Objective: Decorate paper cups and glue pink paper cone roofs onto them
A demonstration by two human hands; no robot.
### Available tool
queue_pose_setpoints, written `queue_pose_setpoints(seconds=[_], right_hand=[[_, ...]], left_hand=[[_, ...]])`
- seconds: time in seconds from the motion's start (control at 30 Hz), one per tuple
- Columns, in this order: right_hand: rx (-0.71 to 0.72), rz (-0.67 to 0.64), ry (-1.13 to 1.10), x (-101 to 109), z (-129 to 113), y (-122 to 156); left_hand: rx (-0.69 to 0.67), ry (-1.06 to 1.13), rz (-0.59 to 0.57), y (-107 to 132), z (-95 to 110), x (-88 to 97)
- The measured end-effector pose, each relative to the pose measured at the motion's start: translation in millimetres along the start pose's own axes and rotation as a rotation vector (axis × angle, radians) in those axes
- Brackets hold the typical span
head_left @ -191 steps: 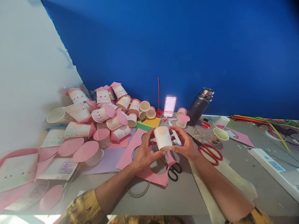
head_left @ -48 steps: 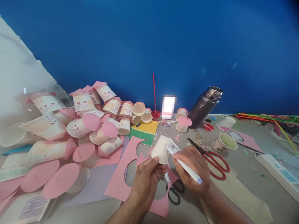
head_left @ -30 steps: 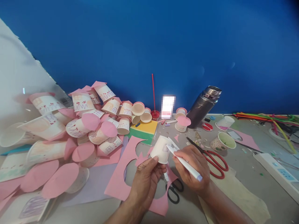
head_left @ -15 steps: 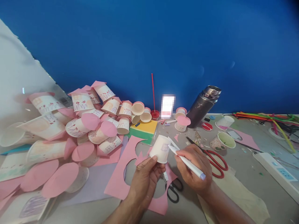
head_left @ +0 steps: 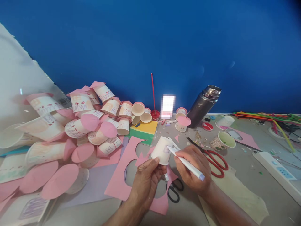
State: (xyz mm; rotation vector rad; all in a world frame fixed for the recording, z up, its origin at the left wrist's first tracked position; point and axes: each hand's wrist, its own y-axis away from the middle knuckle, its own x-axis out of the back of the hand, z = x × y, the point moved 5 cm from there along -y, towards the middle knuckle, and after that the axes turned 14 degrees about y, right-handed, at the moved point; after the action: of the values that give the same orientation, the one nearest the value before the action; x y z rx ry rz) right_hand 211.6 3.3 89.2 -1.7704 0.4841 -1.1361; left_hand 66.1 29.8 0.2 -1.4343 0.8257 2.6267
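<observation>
A white paper cup point(head_left: 159, 150), bottom side up, is gripped near its rim by my left hand point(head_left: 149, 177). Its right side carries a light purple mark. My right hand point(head_left: 194, 168) is closed round a white marker point(head_left: 191, 165) with a pale purple end, and the marker's tip meets the cup at the purple mark. Beneath my hands lies pink paper point(head_left: 119, 175) with round holes cut out. Black-handled scissors point(head_left: 174, 191) lie partly under it. Red-handled scissors point(head_left: 216, 161) rest just beyond my right hand.
Many decorated cups with pink paper tops point(head_left: 91, 122) are heaped at the left. A dark thermos point(head_left: 202, 106) leans near the blue wall point(head_left: 131, 47). A green patterned cup point(head_left: 222, 141) and a white power strip point(head_left: 277, 172) are on the right, colourful sticks point(head_left: 261, 116) behind.
The marker tip has shifted slightly left and down over the cup, and the purple mark looks more filled in. Both hands keep their holds.
</observation>
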Motion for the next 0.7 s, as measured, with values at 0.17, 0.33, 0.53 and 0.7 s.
queue_pose_setpoints(seconds=[0.17,0.33,0.53,0.7], right_hand=[[-0.012,-0.012,0.009,-1.1,0.9,1.6],[-0.005,-0.015,0.007,-1.4,0.8,2.0],[0.001,-0.015,0.026,1.0,0.3,-0.4],[-0.030,-0.017,0.052,3.5,2.2,-1.5]], left_hand=[[-0.004,-0.008,-0.011,-1.0,-1.3,1.3],[0.003,-0.015,-0.006,-1.8,-2.1,2.0],[0.007,-0.006,-0.006,-1.8,-1.9,1.1],[-0.021,0.011,-0.002,-1.1,-0.2,0.3]])
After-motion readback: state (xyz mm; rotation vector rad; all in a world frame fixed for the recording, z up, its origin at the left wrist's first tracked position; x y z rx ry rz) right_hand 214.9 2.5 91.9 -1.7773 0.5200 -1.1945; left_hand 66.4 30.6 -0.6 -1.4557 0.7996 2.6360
